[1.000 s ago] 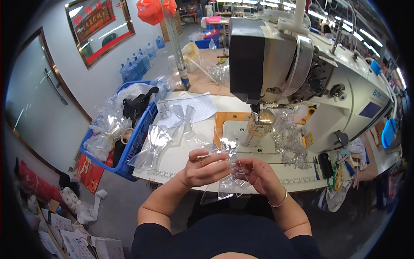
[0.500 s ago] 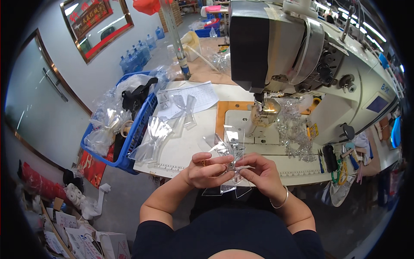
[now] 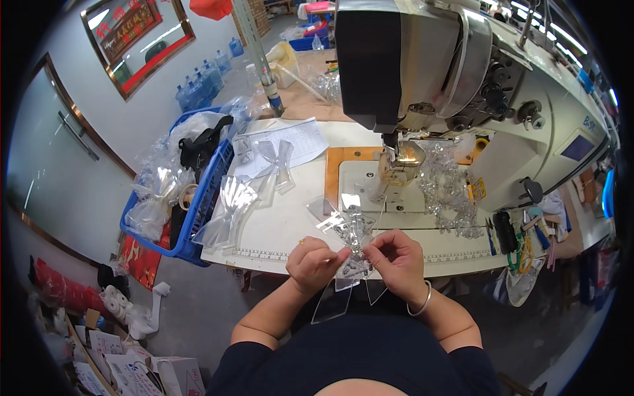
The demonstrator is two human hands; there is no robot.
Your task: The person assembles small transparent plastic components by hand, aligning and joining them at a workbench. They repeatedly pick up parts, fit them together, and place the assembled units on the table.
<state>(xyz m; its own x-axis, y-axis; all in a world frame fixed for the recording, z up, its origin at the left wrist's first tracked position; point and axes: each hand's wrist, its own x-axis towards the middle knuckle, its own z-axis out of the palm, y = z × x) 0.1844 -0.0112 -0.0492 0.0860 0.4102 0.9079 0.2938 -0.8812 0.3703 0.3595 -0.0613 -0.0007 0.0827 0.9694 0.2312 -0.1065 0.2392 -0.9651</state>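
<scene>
Between my two hands is a clear plastic piece with crossing straps and a sparkling strip down its middle (image 3: 355, 228). My right hand (image 3: 399, 261) is closed, thumb and forefinger pinching the strip's right side. On the other side my left hand (image 3: 312, 265) has curled fingers, its thumb and forefinger pinched at the piece's left edge. Some straps reach up over the table, others hang below its front edge. Just beyond stands a sewing machine (image 3: 422, 66), its needle area above the metal plate. Similar clear plastic pieces (image 3: 229, 210) lie to the left.
A blue basket (image 3: 210, 204) of plastic bags and black material stands at the left. Marked paper (image 3: 307, 138) lies on the white table. Sparkling chain-like trim (image 3: 449, 191) is heaped right of the needle. Scissors and small tools (image 3: 512, 241) hang at the right edge.
My left fingers have drawn back left from the middle of the plastic piece and curled. The piece's lower straps now hang lower and farther apart. My view has shifted slightly.
</scene>
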